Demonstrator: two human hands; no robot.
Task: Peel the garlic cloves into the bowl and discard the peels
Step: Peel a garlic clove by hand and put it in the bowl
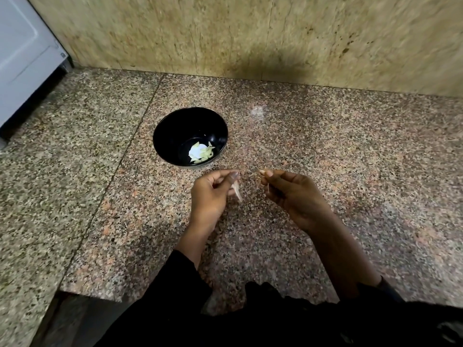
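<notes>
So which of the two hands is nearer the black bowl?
The left hand, pinching a pale garlic piece; it sits just below the bowl rim, while the right hand is further off to the side.

A speckled granite countertop (325, 151) is seen below a stone wall; a black bowl (170, 131) is set on it. A pale scrap (257, 111) lies right of the bowl, slightly behind it; a white appliance (22, 61) stands far to its left.

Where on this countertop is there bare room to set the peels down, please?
Bare granite lies right of the black bowl, out to the wall, and left of it toward the white appliance. It is crowded just before the bowl, where the left hand and right hand work.
</notes>
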